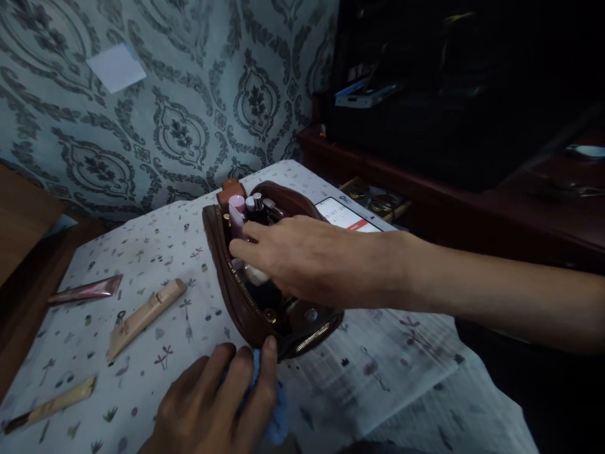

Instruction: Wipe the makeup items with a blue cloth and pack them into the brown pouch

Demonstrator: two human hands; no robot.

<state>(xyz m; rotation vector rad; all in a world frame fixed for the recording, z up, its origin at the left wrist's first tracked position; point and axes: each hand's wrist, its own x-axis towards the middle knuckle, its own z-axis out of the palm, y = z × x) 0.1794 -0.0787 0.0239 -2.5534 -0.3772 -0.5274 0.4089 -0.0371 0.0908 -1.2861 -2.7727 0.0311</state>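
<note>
A brown zippered makeup bag (220, 265) lies unzipped on the table, packed with small cosmetics. My right hand (302, 255) reaches into it from the right, fingers curled down among the contents; its thumb and whatever it grips are hidden. Beside those fingers stands a lilac tube (236, 217). A silver-capped bottle (258, 202) is just behind, and a whitish item (256, 274) shows below the hand. At the bottom, my left hand (212, 397) is closed on a crumpled blue cloth (278, 413), one fingertip at the bag's near edge.
A beige squeeze tube (146, 318), a pink tube (87, 290) and a slim gold tube (54, 403) lie on the patterned tablecloth (155, 239) at left. A lit phone (347, 214) rests behind my right wrist. Dark red furniture (350, 161) stands at right, patterned wallpaper behind.
</note>
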